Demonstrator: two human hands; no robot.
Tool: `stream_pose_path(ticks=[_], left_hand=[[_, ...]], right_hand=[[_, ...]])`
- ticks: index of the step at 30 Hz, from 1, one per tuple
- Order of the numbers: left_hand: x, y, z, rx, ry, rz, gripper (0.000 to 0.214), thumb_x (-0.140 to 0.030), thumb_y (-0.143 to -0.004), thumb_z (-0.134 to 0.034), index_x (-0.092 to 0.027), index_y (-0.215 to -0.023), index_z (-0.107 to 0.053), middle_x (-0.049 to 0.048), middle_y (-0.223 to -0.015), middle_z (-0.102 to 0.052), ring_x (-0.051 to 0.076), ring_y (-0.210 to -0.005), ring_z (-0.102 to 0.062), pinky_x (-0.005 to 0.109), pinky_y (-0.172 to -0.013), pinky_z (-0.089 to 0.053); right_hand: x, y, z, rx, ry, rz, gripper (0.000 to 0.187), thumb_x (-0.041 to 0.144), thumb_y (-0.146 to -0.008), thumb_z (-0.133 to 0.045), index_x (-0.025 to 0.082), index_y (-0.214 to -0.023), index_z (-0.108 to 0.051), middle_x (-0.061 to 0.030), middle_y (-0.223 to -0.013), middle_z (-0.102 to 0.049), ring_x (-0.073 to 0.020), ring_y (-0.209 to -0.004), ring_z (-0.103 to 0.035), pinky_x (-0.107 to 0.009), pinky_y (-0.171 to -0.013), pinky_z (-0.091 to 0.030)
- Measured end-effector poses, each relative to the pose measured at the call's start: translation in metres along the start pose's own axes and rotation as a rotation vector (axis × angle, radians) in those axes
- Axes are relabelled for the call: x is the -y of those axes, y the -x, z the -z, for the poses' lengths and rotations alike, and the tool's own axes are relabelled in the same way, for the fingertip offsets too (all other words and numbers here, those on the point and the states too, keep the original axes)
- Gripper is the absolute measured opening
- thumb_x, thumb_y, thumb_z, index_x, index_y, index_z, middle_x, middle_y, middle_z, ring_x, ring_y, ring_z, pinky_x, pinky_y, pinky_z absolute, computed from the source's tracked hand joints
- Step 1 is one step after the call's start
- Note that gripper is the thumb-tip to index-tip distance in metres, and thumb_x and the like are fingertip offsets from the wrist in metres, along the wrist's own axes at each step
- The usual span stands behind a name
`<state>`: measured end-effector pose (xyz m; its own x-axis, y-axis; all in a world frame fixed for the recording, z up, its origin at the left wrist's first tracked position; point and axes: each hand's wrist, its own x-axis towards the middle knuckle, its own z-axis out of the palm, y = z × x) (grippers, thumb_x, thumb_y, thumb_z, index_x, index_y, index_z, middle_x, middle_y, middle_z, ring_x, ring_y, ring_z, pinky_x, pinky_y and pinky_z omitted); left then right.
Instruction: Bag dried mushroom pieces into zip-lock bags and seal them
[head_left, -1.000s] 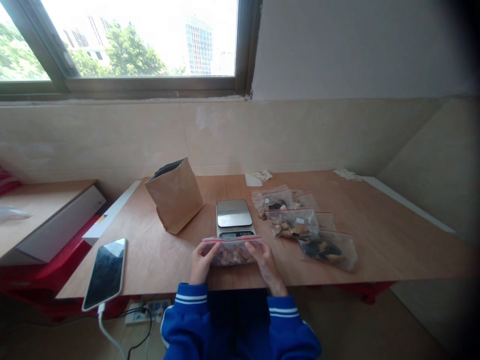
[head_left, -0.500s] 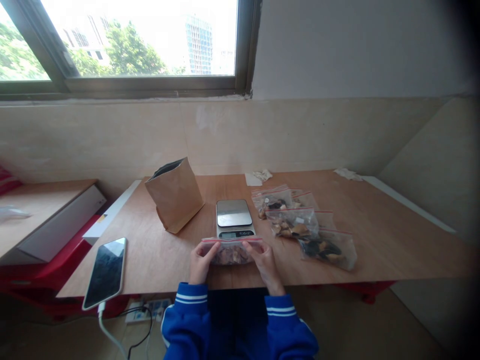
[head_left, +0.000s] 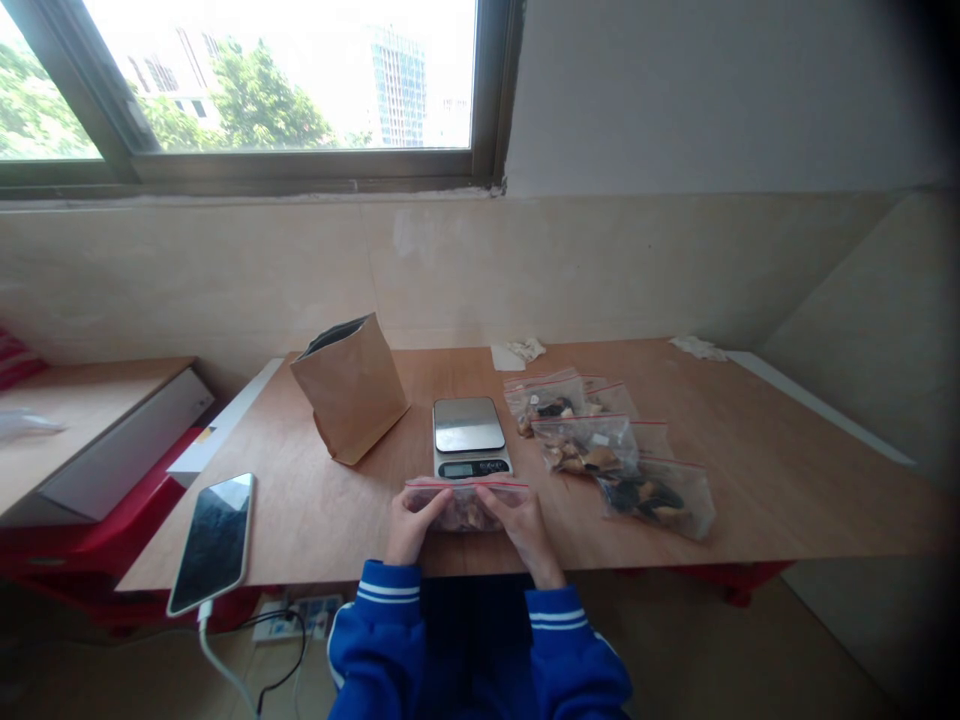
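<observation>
A clear zip bag (head_left: pixel 466 512) with a red seal line and pinkish-brown dried pieces inside lies at the table's front edge. My left hand (head_left: pixel 414 518) pinches the bag's top on the left, thumb along the red seal. On the right part of the same seal, my right hand (head_left: pixel 523 520) grips with its thumb pointing inward. Both hands' other fingers are partly hidden behind the bag. Just beyond the bag stands a digital kitchen scale (head_left: pixel 469 427) with a bare steel plate; the bag's top edge reaches its front.
Several zip bags of dried pieces (head_left: pixel 589 450) lie right of the scale. A brown paper pouch (head_left: pixel 352 392) stands open-topped at left. A phone (head_left: pixel 214 543) with a charging cable (head_left: pixel 214 650) rests at the left front edge. Crumpled tissue (head_left: pixel 525 350) lies near the wall.
Both thumbs have moved inward along the red seal, closer to each other. The bag stays at the front edge; the other things have not moved.
</observation>
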<state>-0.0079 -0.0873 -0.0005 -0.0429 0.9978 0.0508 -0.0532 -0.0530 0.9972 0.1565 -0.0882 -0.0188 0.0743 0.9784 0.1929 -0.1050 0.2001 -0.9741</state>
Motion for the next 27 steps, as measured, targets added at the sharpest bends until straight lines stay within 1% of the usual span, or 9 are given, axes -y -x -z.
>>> stream_pose_path(ticks=[3, 6, 8, 11, 14, 16, 19, 21, 27], left_hand=[[0.0032, -0.0004, -0.0009, 0.010, -0.012, -0.048, 0.021, -0.034, -0.068, -0.072, -0.015, -0.077, -0.072, 0.0047, -0.081, -0.071, 0.020, -0.083, -0.066, 0.029, -0.079, -0.051], [0.0072, -0.0012, -0.0019, -0.023, -0.007, -0.049, 0.021, -0.033, -0.068, -0.073, -0.015, -0.078, -0.071, 0.0047, -0.082, -0.070, 0.020, -0.084, -0.065, 0.029, -0.079, -0.051], [0.0089, -0.0016, -0.0021, -0.052, 0.004, -0.028, 0.023, -0.033, -0.067, -0.074, -0.015, -0.082, -0.071, 0.0050, -0.084, -0.071, 0.020, -0.086, -0.065, 0.030, -0.081, -0.051], [0.0095, -0.0021, -0.0013, -0.067, -0.001, -0.004, 0.027, -0.033, -0.066, -0.075, -0.014, -0.084, -0.071, 0.0059, -0.087, -0.072, 0.021, -0.088, -0.065, 0.031, -0.083, -0.051], [0.0082, -0.0022, -0.0001, -0.047, -0.026, -0.029, 0.026, -0.034, -0.067, -0.074, -0.014, -0.083, -0.071, 0.0063, -0.086, -0.071, 0.021, -0.087, -0.065, 0.031, -0.081, -0.051], [0.0069, -0.0017, 0.0003, -0.031, -0.042, -0.060, 0.024, -0.033, -0.068, -0.073, -0.014, -0.082, -0.071, 0.0058, -0.086, -0.070, 0.020, -0.086, -0.065, 0.031, -0.080, -0.051], [0.0050, -0.0002, 0.0006, -0.014, -0.065, -0.095, 0.020, -0.031, -0.069, -0.072, -0.014, -0.080, -0.071, 0.0051, -0.084, -0.070, 0.019, -0.084, -0.065, 0.029, -0.079, -0.051], [0.0043, 0.0009, 0.0005, -0.009, -0.072, -0.109, 0.019, -0.031, -0.069, -0.072, -0.015, -0.080, -0.071, 0.0048, -0.083, -0.069, 0.019, -0.083, -0.065, 0.029, -0.078, -0.051], [0.0039, 0.0018, -0.0009, 0.001, -0.084, -0.122, 0.017, -0.031, -0.071, -0.071, -0.015, -0.077, -0.070, 0.0032, -0.080, -0.067, 0.018, -0.081, -0.064, 0.027, -0.077, -0.051]], right_hand=[[-0.0026, -0.0011, -0.0006, -0.066, 0.086, 0.058, 0.017, 0.033, -0.075, -0.068, 0.020, -0.083, -0.075, -0.0060, -0.088, -0.070, -0.0225, -0.092, -0.064, -0.035, -0.085, -0.052], [-0.0016, -0.0021, -0.0001, -0.049, 0.101, 0.071, 0.020, 0.034, -0.077, -0.066, 0.021, -0.089, -0.075, -0.0070, -0.098, -0.068, -0.0234, -0.101, -0.061, -0.036, -0.089, -0.050], [0.0003, -0.0021, 0.0008, -0.039, 0.082, 0.064, 0.021, 0.035, -0.077, -0.066, 0.021, -0.091, -0.075, -0.0069, -0.098, -0.069, -0.0233, -0.102, -0.061, -0.037, -0.092, -0.048], [0.0029, -0.0008, 0.0029, 0.026, 0.028, 0.023, 0.023, 0.036, -0.077, -0.067, 0.020, -0.093, -0.073, -0.0070, -0.099, -0.071, -0.0237, -0.102, -0.062, -0.039, -0.096, -0.046], [0.0035, 0.0007, 0.0044, 0.076, -0.066, -0.066, 0.031, 0.039, -0.077, -0.066, 0.019, -0.101, -0.069, -0.0077, -0.104, -0.070, -0.0241, -0.100, -0.064, -0.039, -0.091, -0.049], [0.0024, 0.0005, 0.0047, 0.074, -0.101, -0.083, 0.034, 0.039, -0.077, -0.066, 0.019, -0.105, -0.067, -0.0071, -0.103, -0.070, -0.0231, -0.097, -0.065, -0.036, -0.087, -0.051], [-0.0009, -0.0014, 0.0048, 0.054, -0.074, -0.055, 0.028, 0.039, -0.077, -0.067, 0.019, -0.095, -0.068, -0.0052, -0.092, -0.071, -0.0212, -0.089, -0.067, -0.032, -0.082, -0.052], [-0.0030, -0.0028, 0.0050, 0.044, -0.045, -0.041, 0.024, 0.039, -0.076, -0.067, 0.018, -0.088, -0.068, -0.0047, -0.087, -0.071, -0.0207, -0.086, -0.067, -0.032, -0.081, -0.052], [-0.0016, -0.0036, 0.0044, -0.036, 0.049, 0.073, 0.018, 0.035, -0.077, -0.066, 0.018, -0.083, -0.070, -0.0058, -0.091, -0.068, -0.0206, -0.091, -0.063, -0.032, -0.081, -0.051]])
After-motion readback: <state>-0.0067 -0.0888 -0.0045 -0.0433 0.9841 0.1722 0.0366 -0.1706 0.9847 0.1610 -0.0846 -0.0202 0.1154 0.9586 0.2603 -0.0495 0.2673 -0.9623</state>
